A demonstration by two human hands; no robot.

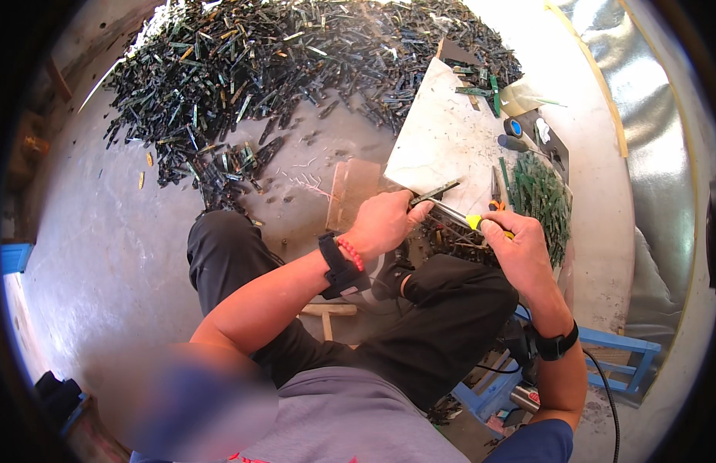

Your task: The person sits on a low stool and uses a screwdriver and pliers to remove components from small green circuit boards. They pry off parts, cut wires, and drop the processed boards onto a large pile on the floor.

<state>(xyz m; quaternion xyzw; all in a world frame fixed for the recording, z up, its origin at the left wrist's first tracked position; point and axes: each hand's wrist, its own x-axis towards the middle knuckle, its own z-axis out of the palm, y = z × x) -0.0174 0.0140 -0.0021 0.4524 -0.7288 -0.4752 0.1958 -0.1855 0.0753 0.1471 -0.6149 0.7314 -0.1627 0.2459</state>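
Note:
My left hand [381,221] pinches a narrow dark strip [444,190], which looks like a piece of circuit board, between thumb and fingers. It is held at the near edge of a white board [435,139]. In my right hand [521,253] is a screwdriver [473,221] with a yellow and black handle. Its metal shaft points left toward the strip, close to my left thumb; whether the tip touches the strip I cannot tell. Just beyond my right hand, orange-handled pliers [496,202] lie on the board.
A large heap of dark strips [296,54] covers the far floor. Green strips [544,201] are piled at the board's right. Near them lie a dark-handled tool [513,143] and a blue tape roll [513,127]. A blue frame [624,355] stands by my right arm.

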